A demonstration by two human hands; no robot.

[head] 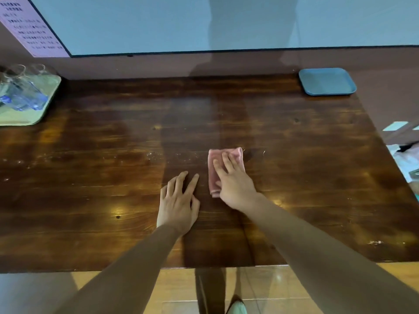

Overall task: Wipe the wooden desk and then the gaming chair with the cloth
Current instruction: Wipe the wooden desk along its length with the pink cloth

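At ten o'clock on the tabletop (90,177), a pale green tray (29,118) is carrying clear glassware that is too blurred to name. Near the middle, the left hand (179,200) is resting flat on the bare wood with its fingers spread, holding nothing. At one o'clock from it and just beside it, the folded pink cloth (212,175) is lying on the wood. The right hand (233,184) is pressing down on the cloth with straight, flat fingers rather than gripping it. At two o'clock, in the far corner, a blue tray (327,81) is sitting.

I'd say the desk-wiping step is under way and the chair's turn is not coming yet; no chair is showing. The next stroke is probably calling for steady downward pressure and a sweep across the pale specks at nine o'clock from the cloth. The cloth is looking soft and thick.
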